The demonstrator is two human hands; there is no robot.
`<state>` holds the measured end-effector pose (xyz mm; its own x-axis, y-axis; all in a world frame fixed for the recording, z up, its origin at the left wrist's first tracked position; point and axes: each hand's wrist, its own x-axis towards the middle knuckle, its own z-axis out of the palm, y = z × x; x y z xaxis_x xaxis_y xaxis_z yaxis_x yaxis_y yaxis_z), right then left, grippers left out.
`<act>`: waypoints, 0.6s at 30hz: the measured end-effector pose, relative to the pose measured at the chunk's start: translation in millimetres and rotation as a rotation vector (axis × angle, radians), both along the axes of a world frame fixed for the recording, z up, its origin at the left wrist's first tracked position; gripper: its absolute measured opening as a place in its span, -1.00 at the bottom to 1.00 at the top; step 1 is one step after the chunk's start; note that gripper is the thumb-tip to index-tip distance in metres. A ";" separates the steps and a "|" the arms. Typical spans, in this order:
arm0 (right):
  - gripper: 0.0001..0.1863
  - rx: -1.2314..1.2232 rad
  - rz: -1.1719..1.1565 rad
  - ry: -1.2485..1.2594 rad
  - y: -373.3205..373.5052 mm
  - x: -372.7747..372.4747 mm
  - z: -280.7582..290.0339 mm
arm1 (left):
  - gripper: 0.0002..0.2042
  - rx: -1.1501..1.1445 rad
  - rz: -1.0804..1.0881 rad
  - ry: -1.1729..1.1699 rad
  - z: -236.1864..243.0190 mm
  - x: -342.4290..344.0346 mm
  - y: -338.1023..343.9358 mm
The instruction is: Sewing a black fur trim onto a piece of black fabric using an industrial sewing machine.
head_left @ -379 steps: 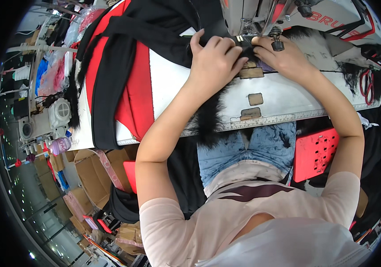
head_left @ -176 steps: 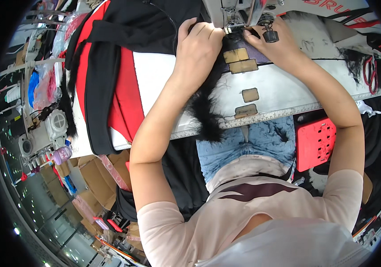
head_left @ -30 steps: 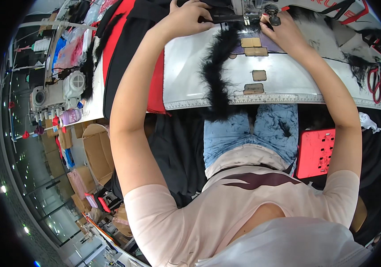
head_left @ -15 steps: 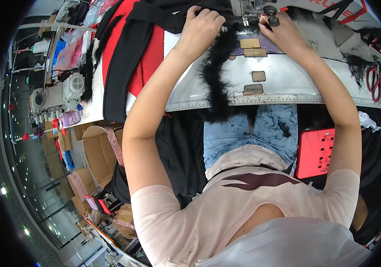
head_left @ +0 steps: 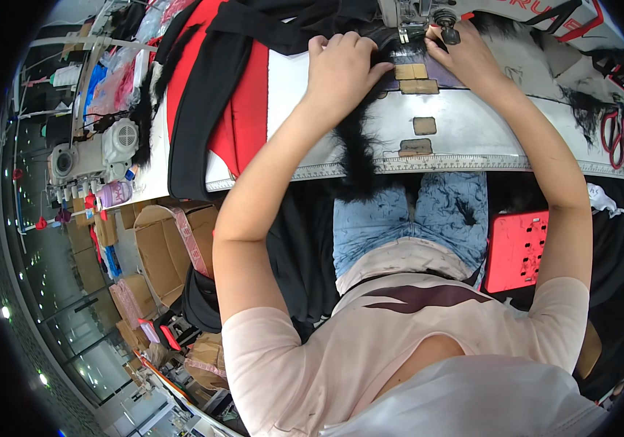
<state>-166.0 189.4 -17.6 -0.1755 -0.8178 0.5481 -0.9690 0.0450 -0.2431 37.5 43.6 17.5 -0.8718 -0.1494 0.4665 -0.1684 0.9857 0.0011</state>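
A long black fur strip [head_left: 356, 149] hangs from the sewing machine bed over the table's front edge, its lower end by my lap. My left hand [head_left: 341, 76] is bent over its upper part, left of the presser foot [head_left: 404, 34], with the thumb out to the right and the fingertips hidden. On the other side of the foot, my right hand [head_left: 465, 54] has thumb and forefinger closed at the dark fur, beside a round black knob [head_left: 445, 25]. Black cloth [head_left: 283, 33] lies beyond my left hand.
Red fabric [head_left: 251, 124] and a black garment piece lie on the left. A ruler [head_left: 457, 163] runs along the front edge; red-handled scissors [head_left: 612, 137] rest far right. Tan patches [head_left: 424, 126] mark the bed. Below stand a red perforated panel [head_left: 516, 251] and a cardboard box [head_left: 163, 247].
My left hand has come nearer and slightly right, now covering the upper fur strip, with its thumb spread out. My right hand stays almost in place by the needle.
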 end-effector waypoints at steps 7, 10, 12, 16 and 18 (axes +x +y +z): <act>-0.81 0.126 -0.111 -0.149 3.6 -9.3 1.7 | -0.89 -0.059 -0.013 0.107 -13.2 -4.5 -6.5; -0.78 0.244 -0.118 -0.073 16.9 -11.3 33.5 | -0.88 0.021 -0.187 0.088 -13.9 -10.6 -20.1; -0.76 0.266 -0.028 0.074 31.5 -10.5 54.3 | -0.87 -0.039 -0.287 0.097 -12.4 -20.8 -13.6; -0.69 0.278 -0.059 0.141 37.2 -4.7 53.7 | -0.86 -0.007 -0.218 0.142 -16.7 -24.1 -3.5; -0.68 0.256 -0.026 0.219 34.1 -3.2 41.0 | -0.85 0.006 -0.214 0.137 -17.9 -22.9 -1.6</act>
